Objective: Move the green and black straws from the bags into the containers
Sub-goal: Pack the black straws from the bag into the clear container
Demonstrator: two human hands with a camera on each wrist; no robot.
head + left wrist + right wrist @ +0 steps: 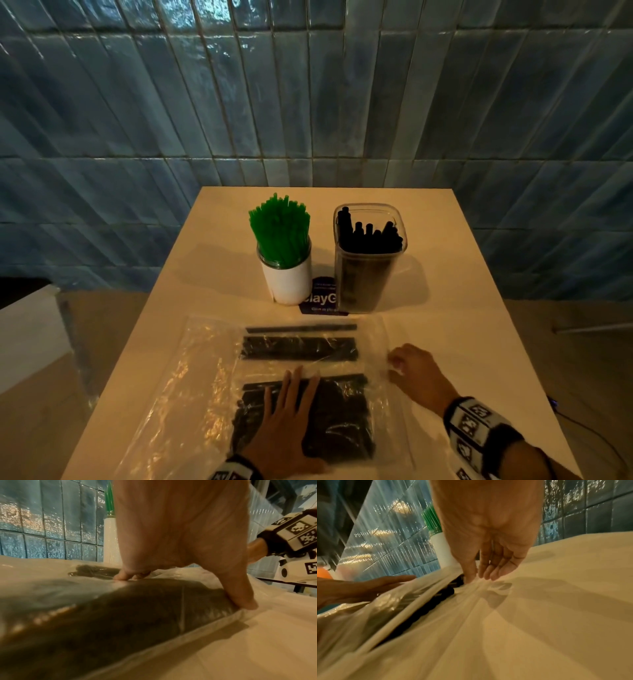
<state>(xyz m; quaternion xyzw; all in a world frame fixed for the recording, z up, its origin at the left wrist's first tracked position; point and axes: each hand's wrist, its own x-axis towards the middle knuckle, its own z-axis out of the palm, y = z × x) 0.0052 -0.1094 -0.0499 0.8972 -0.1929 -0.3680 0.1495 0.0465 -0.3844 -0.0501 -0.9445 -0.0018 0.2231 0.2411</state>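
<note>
Two clear plastic bags (212,370) w/ black straws (337,418) lie on white table (445,274). Left hand (287,421) flat, fingers spread, on top; right hand (416,373) pinches bag edge. Behind: white jar of green straws (279,229), clear tub (368,270), purple card (323,298).

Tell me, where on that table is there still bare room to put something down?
Bare table lies right of the clear container, left of the white jar, and behind both toward the wall. The near half is crowded: plastic bags of black straws, the left hand pressing one, the right hand at its edge.
</note>
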